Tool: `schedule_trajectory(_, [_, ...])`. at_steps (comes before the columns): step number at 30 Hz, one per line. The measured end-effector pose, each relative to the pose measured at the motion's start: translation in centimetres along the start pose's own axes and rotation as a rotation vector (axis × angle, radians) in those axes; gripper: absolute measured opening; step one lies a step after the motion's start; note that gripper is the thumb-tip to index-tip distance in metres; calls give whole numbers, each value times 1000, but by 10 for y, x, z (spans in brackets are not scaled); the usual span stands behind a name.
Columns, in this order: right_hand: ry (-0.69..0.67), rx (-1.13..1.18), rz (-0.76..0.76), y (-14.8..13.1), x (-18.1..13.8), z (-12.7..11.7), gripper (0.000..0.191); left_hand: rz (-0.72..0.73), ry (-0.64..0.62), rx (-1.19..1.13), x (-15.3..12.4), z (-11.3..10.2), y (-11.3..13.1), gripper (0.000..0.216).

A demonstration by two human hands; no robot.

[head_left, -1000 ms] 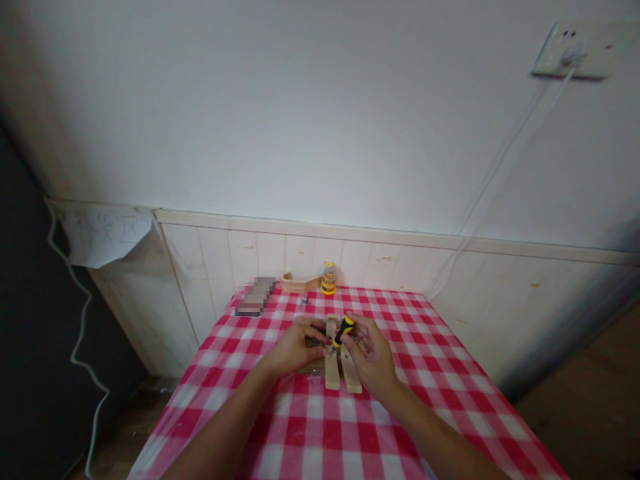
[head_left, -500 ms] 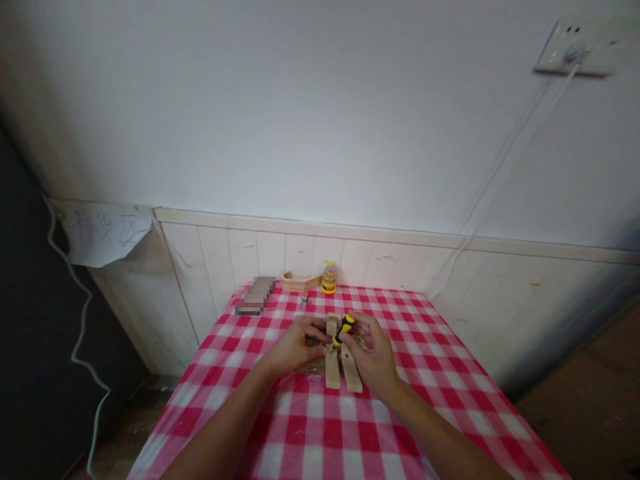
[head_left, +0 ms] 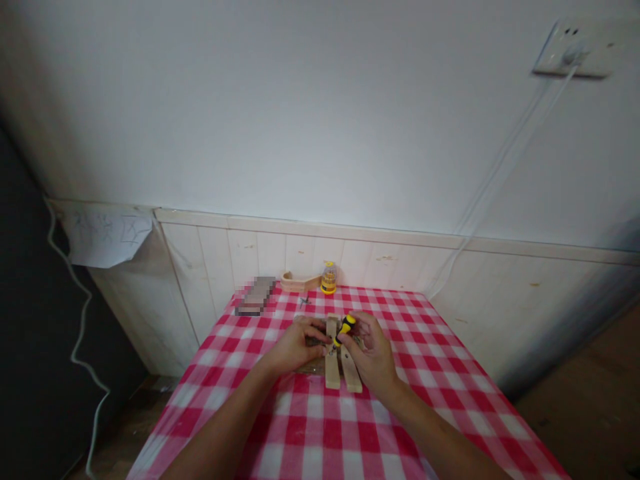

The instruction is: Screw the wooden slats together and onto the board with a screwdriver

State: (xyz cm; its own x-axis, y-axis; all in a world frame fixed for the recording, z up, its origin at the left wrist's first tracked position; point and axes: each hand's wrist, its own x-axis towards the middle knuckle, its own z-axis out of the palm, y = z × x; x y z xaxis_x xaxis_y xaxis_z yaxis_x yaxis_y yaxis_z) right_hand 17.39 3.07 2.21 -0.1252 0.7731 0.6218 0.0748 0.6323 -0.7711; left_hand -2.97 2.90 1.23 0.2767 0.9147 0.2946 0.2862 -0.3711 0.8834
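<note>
My right hand (head_left: pixel 374 350) is closed round a yellow-and-black screwdriver (head_left: pixel 346 327), which leans with its handle up to the right. Its tip points down at a pale wooden strip (head_left: pixel 333 377). My left hand (head_left: pixel 299 345) comes in from the other side, thumb and fingers pinched together at the strip close to the screwdriver's tip. Whatever small thing is between those fingertips is too small to make out. A second wooden strip (head_left: pixel 353 379) lies at a slant beside the first, with a dark hole or screw in it. Under my left hand is a clear plastic bag (head_left: pixel 310 367), partly hidden.
A red-and-white checked cloth covers the table (head_left: pixel 320 427). Along the wall stand a curved wooden piece (head_left: pixel 300 283) and a yellow-based bit case (head_left: pixel 329 279). Small dark metal parts (head_left: pixel 305 302) lie in front of them. A blurred-out flat object (head_left: pixel 257 296) is at the back left.
The screwdriver's handle has turned and tipped slightly to the right in my right hand. My left hand has stayed in place, and the wooden strips have hardly moved.
</note>
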Motion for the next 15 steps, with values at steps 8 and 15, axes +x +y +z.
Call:
schedule_trajectory(8, [-71,-76,-70,-4,0,-3,35,26,0,10,0,0,-3,18])
schedule_trajectory(15, [-149,-3,-60,-4,-4,-3,38,37,-12,8,1,-1,-4,19])
